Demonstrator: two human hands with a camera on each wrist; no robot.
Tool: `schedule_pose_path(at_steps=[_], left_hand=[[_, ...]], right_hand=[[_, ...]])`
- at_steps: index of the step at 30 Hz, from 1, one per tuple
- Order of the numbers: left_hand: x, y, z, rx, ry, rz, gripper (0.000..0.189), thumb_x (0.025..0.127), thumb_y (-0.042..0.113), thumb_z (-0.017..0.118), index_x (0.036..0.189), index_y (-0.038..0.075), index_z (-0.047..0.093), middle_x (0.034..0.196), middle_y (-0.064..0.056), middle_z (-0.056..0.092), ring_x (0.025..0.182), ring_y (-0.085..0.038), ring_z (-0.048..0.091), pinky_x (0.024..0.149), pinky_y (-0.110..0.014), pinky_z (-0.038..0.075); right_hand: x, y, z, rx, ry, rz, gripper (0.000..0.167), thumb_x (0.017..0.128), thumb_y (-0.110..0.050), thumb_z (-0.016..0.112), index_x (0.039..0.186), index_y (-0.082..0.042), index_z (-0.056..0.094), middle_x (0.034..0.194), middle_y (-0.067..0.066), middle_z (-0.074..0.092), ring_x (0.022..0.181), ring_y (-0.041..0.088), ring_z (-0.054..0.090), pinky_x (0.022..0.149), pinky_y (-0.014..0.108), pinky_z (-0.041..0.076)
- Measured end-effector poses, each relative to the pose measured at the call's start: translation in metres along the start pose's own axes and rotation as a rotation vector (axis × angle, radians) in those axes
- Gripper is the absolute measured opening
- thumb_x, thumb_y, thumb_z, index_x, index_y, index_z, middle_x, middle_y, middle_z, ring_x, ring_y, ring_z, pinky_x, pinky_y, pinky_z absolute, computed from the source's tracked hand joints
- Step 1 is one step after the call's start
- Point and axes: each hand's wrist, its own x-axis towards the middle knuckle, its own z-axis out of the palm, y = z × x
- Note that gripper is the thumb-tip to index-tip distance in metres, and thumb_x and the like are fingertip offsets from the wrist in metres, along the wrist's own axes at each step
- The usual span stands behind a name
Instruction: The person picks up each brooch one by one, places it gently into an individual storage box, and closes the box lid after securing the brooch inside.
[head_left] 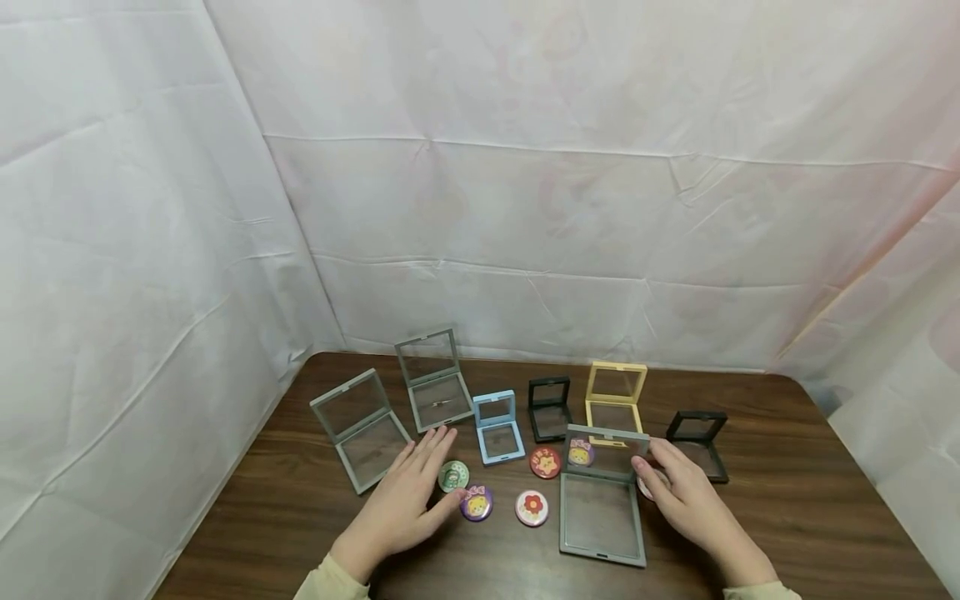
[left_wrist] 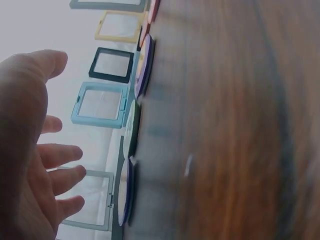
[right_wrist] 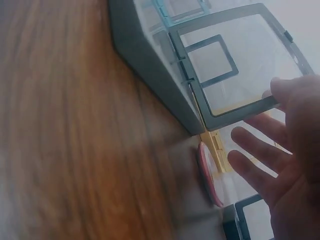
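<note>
My right hand [head_left: 686,496] pinches the side edge of the raised lid of a large grey display case [head_left: 602,517], thumb in front and fingertips behind. That case stands opened, with clear film in both halves. Its lower half rests on the table. My left hand [head_left: 405,500] is held over the table with fingers extended and nothing in its grasp. By its fingers lies a green round badge [head_left: 453,476], and near its thumb a purple badge with a yellow face [head_left: 477,505]. Another badge [left_wrist: 123,192] shows low in the left wrist view. Beside my right hand sits a red-rimmed badge [right_wrist: 209,175].
Two grey cases [head_left: 358,477] stand opened at the left. Behind are a blue case [head_left: 501,443], black cases [head_left: 551,423] and a yellow case [head_left: 615,367]. A red star badge [head_left: 545,462] and a red-flower badge [head_left: 532,508] lie mid-table. White cloth [head_left: 480,208] hangs behind the table.
</note>
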Motion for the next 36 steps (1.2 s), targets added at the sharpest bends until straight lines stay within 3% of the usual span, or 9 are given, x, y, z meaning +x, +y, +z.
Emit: schedule_pose_path(at_steps=[3, 8, 12, 19, 27, 32, 36], left_hand=[[-0.001, -0.001, 0.002, -0.029, 0.021, -0.003, 0.084, 0.108, 0.048, 0.066, 0.172, 0.006, 0.032, 0.171, -0.02, 0.043, 0.156, -0.044, 0.042, 0.121, -0.067, 0.038], [-0.003, -0.003, 0.004, -0.074, 0.039, -0.009, 0.083, 0.104, 0.042, 0.075, 0.169, 0.005, 0.039, 0.163, -0.019, 0.053, 0.148, -0.045, 0.052, 0.118, -0.066, 0.043], [-0.004, -0.005, 0.006, -0.082, 0.052, -0.005, 0.078, 0.102, 0.037, 0.078, 0.165, 0.004, 0.045, 0.155, -0.018, 0.061, 0.143, -0.041, 0.058, 0.116, -0.064, 0.046], [-0.004, -0.01, 0.011, -0.077, 0.045, -0.012, 0.069, 0.1, 0.022, 0.079, 0.159, 0.001, 0.052, 0.149, -0.018, 0.066, 0.14, -0.04, 0.061, 0.115, -0.064, 0.047], [-0.001, -0.01, 0.011, -0.133, 0.031, -0.025, 0.063, 0.098, 0.02, 0.081, 0.154, 0.0, 0.058, 0.147, -0.019, 0.066, 0.143, -0.046, 0.056, 0.115, -0.067, 0.045], [0.002, -0.013, 0.011, -0.145, -0.01, -0.04, 0.061, 0.099, 0.021, 0.082, 0.152, 0.0, 0.059, 0.148, -0.018, 0.066, 0.147, -0.049, 0.052, 0.116, -0.067, 0.044], [0.009, -0.015, 0.002, -0.143, -0.095, -0.036, 0.059, 0.101, 0.022, 0.08, 0.15, -0.002, 0.06, 0.147, -0.021, 0.065, 0.143, -0.05, 0.055, 0.114, -0.066, 0.046]], right_hand=[[0.0, 0.001, 0.004, 0.015, 0.021, 0.023, 0.031, 0.103, 0.002, 0.072, 0.095, -0.023, 0.055, 0.092, -0.015, 0.051, 0.074, -0.001, 0.047, 0.064, 0.017, 0.039], [-0.002, -0.003, 0.008, 0.042, 0.034, 0.133, 0.013, 0.106, -0.004, 0.071, 0.11, -0.016, 0.074, 0.102, -0.01, 0.071, 0.083, -0.001, 0.064, 0.069, 0.018, 0.055], [-0.005, 0.0, 0.013, 0.103, 0.054, 0.177, 0.018, 0.106, -0.003, 0.071, 0.12, -0.011, 0.078, 0.113, -0.002, 0.075, 0.089, 0.002, 0.07, 0.072, 0.014, 0.056], [-0.01, 0.007, 0.018, 0.175, 0.074, 0.206, 0.02, 0.106, -0.001, 0.069, 0.123, -0.01, 0.078, 0.112, -0.001, 0.075, 0.087, 0.004, 0.068, 0.072, 0.016, 0.056], [-0.013, 0.006, 0.02, 0.267, 0.096, 0.192, 0.026, 0.105, 0.005, 0.067, 0.125, -0.008, 0.077, 0.111, 0.002, 0.074, 0.082, 0.01, 0.068, 0.067, 0.018, 0.057], [-0.013, 0.007, 0.021, 0.304, 0.1, 0.177, 0.027, 0.104, 0.007, 0.067, 0.126, -0.007, 0.077, 0.106, 0.007, 0.072, 0.079, 0.012, 0.067, 0.066, 0.019, 0.056], [-0.014, 0.009, 0.022, 0.312, 0.101, 0.165, 0.029, 0.103, 0.009, 0.068, 0.126, -0.007, 0.077, 0.103, 0.007, 0.071, 0.077, 0.013, 0.067, 0.065, 0.019, 0.057]])
